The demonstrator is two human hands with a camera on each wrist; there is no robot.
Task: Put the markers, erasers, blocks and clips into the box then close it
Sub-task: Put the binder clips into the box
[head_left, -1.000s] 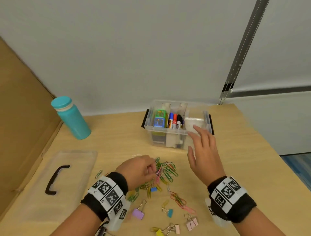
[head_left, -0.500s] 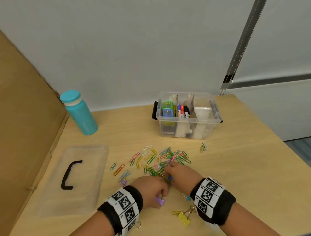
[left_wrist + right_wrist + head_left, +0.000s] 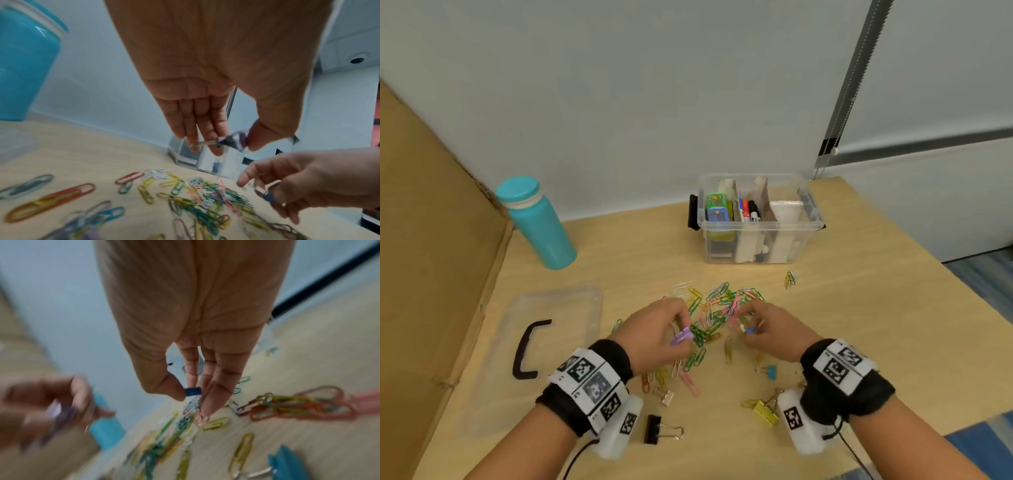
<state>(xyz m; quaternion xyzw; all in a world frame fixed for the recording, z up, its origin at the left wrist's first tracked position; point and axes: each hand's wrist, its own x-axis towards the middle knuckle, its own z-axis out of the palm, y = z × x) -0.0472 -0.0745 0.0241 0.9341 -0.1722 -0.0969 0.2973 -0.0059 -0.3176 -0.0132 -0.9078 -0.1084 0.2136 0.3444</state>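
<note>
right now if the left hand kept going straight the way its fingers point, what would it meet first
Probably the clear box: the left hand, pinching a purple binder clip, points over the paper clips toward it; depth is unclear.

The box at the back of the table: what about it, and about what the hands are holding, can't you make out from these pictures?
- Box, head view: the right compartment's white contents are too pale and small to identify.
- Left hand, left wrist view: the purple binder clip is motion-blurred.
- Right hand, right wrist view: only a blue corner shows between thumb and fingers; the rest is hidden and blurred.
</note>
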